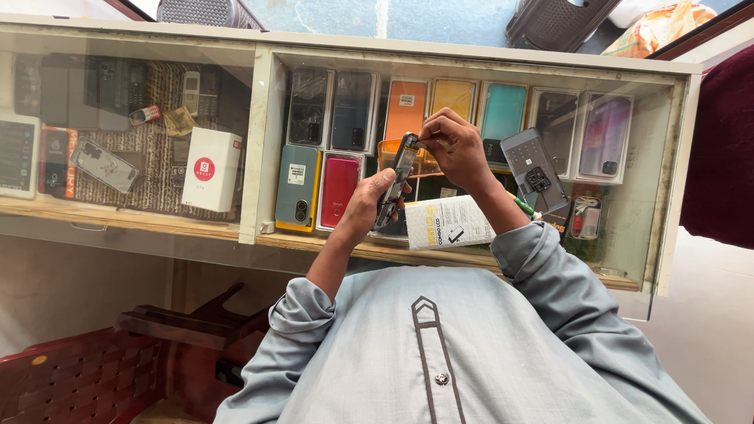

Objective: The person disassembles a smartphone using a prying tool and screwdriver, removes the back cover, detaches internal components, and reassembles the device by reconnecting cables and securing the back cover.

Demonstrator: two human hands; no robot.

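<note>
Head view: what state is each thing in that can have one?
phone: back cover off, held on edge, tilted.
left hand: gripping the phone's lower end.
right hand: fingertips pinched at the phone's top edge.
grey back cover: detached, lying on the counter glass.
white box: lying flat on the glass.
display case: closed, stocked with phone covers.

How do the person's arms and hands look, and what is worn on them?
Both arms wear light grey-blue shirt sleeves, rolled up to about the elbow, so the forearms are bare. The left hand and right hand are bare: no gloves. No ring, watch or bracelet is visible.
</note>
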